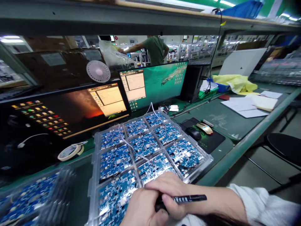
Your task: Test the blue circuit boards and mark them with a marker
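Note:
My right hand (pixel 167 185) is closed around a black marker (pixel 191 198), with its thumb pressed on the barrel. White lettering shows on the marker, whose far end lies across my right wrist. My left hand (pixel 142 205) meets it, curled, its fingers partly hidden under the right hand; what it grips cannot be made out. Both hands rest over the near edge of a clear plastic tray (pixel 91 175). Blue circuit boards (pixel 147 145) fill the tray's compartments, and a thin white cable (pixel 131 147) lies across them.
Two lit monitors (pixel 154 84) stand behind the tray, with a small fan (pixel 98 71) above. Stacked clear trays (pixel 55 204) of boards sit at lower left, near a tape roll (pixel 70 153). To the right are mice (pixel 204 128) and papers (pixel 246 106). A person (pixel 154 51) stands beyond.

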### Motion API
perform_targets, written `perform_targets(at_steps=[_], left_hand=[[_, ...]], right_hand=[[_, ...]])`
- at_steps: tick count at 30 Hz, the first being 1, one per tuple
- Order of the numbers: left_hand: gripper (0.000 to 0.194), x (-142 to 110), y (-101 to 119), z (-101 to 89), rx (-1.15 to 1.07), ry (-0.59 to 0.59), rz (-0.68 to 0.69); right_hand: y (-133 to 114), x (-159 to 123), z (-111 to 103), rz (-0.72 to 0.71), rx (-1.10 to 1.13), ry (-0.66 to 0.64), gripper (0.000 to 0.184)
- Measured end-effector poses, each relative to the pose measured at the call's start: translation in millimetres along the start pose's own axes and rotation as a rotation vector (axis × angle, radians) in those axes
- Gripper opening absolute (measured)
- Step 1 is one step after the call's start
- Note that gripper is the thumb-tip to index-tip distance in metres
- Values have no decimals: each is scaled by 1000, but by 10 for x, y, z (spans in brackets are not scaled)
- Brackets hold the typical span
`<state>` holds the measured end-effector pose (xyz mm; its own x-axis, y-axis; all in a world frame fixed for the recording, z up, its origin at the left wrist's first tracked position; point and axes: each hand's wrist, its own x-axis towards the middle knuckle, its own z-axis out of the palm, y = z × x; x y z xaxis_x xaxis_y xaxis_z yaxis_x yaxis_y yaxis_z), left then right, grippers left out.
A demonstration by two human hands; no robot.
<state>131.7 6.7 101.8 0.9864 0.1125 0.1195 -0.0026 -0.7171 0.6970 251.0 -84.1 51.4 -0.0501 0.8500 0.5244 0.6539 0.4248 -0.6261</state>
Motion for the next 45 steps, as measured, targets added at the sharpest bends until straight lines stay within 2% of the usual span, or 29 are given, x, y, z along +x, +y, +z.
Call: perform_targets(at_steps=[2,5,7,9,11,13,15,17,19,26,30,34,39,45], left_hand=[[77,-1,9,-6,-28,-18,3],[77,-40,-35,26,-13,-1,-5],[77,-86,-92,50,19,14,-20],[75,-140,-153,54,76,21,-79],[71,-187,-212,36,164,39,-166],[67,-208,-267,6,266,82,-218],[68,-194,-324,-18,355,114,-209],[70,-155,-385,-18,408,120,-164],[71,-111,-453,11,430,113,-100],[84,-110,-740,202,475,190,19],[79,-147,-870,267,546,213,67],[69,-150,-897,315,590,200,35],[65,-133,-871,329,604,171,-4],[79,-148,-782,240,559,191,2]], right_hand=[[-19,31,1,-14,-23,12,47],[-61,93,-55,106,-46,-29,42],[-56,147,-140,213,-17,-147,40],[7,210,-239,251,29,-297,49],[132,277,-312,287,11,-387,53],[290,349,-326,396,-139,-349,38],[433,422,-278,506,-342,-283,24],[521,485,-194,532,-496,-255,22],[546,520,-105,507,-559,-264,22],[498,482,137,438,-564,-224,16],[523,495,266,399,-712,-192,20],[532,525,336,370,-810,-197,23],[496,549,317,420,-792,-136,21],[527,748,141,426,-658,-54,25]])
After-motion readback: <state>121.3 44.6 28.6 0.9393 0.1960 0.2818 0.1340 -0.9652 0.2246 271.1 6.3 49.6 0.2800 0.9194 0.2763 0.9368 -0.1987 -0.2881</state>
